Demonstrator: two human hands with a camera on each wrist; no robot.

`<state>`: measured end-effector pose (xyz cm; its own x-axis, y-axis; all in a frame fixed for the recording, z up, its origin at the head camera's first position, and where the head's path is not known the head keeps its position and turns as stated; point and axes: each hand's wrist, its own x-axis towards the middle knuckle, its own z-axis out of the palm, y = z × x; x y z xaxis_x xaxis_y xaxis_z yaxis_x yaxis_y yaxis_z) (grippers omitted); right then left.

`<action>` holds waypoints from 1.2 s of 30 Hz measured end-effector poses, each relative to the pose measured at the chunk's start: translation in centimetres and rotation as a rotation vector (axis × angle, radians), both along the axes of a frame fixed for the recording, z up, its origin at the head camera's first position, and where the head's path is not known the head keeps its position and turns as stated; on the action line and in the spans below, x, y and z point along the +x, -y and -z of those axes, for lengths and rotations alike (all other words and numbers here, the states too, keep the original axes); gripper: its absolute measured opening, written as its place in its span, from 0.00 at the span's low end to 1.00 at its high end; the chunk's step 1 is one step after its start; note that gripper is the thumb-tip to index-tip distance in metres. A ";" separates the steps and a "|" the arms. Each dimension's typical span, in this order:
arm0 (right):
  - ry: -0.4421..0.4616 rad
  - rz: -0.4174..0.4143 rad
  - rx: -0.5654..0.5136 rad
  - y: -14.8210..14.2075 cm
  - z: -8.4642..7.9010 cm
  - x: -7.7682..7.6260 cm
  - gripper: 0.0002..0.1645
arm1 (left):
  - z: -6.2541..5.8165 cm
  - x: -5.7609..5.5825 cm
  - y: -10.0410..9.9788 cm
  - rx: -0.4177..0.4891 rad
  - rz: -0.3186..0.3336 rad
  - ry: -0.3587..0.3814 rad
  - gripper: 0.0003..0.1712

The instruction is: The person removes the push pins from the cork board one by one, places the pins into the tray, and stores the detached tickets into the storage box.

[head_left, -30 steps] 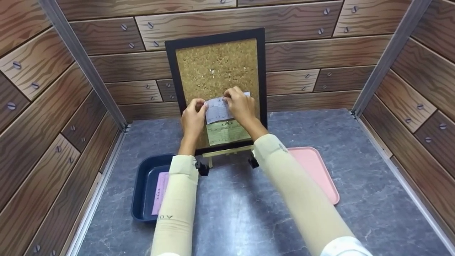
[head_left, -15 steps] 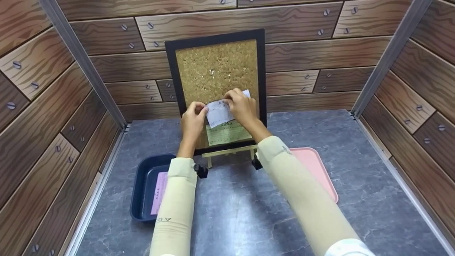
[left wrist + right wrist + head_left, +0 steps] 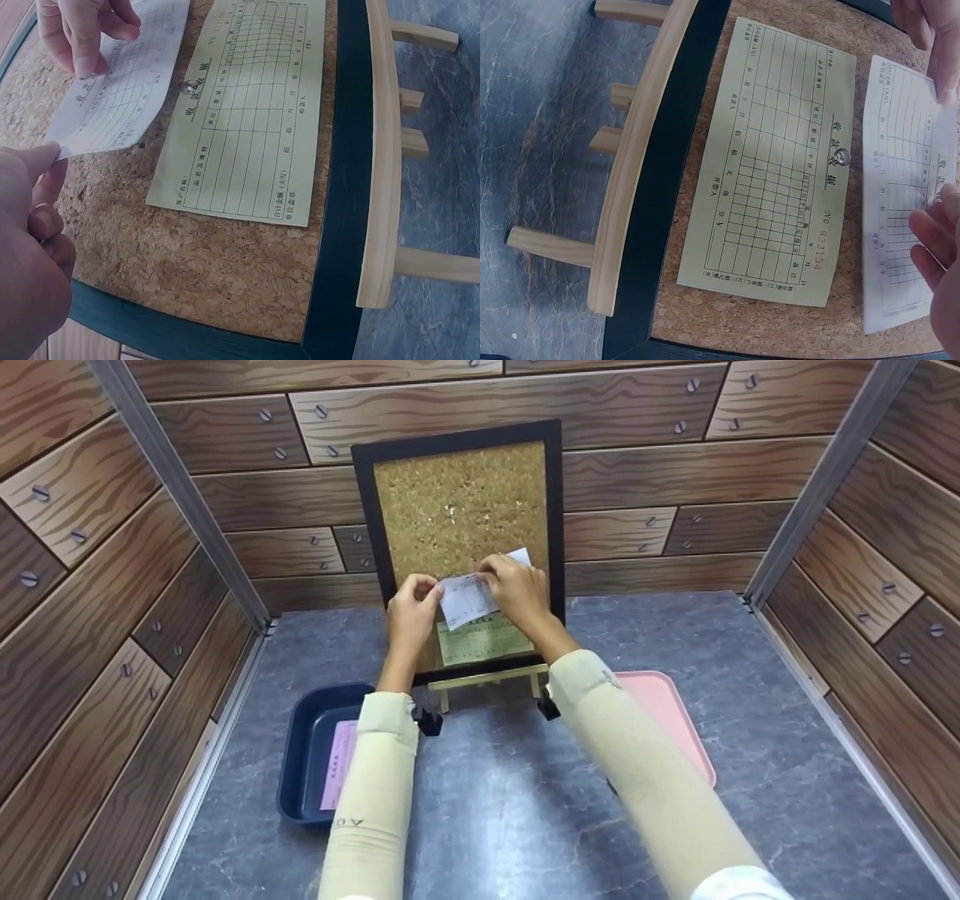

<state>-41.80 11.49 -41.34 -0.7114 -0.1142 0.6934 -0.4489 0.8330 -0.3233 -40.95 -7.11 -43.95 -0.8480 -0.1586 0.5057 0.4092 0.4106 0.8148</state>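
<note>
A white receipt slip (image 3: 463,606) lies across the corkboard (image 3: 457,487), tilted, with its lower edge curling forward. My left hand (image 3: 409,615) pinches its upper left corner between thumb and fingers. Farther right, my right hand (image 3: 519,594) has curled fingers gripping the slip's top edge near the printed title; whether they also hold a pin is hidden. Just below, a green receipt slip (image 3: 486,640) is fixed flat to the cork by a clear pushpin (image 3: 842,157). The white slip overlaps its top edge in the head view.
The black-framed board leans on a small wooden easel (image 3: 487,678). A dark blue tray (image 3: 291,765) at left holds a pink slip (image 3: 339,765). At right, a pink tray (image 3: 667,709) is partly covered by my right forearm. Wood-patterned walls enclose the table.
The white slip's right end has tilted up and its lower left corner has swung out and down. My right hand has shifted slightly down and right; both hands keep hold of the slip.
</note>
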 end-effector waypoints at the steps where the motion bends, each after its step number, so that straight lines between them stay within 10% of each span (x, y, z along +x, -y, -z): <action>1: -0.003 0.001 0.006 0.0 0.0 0.0 0.06 | 0.0 0.0 0.0 0.008 0.005 -0.001 0.06; 36: -0.318 0.013 0.184 -0.4 1.3 -0.5 0.04 | 0.3 -0.2 -0.5 0.078 0.066 0.031 0.06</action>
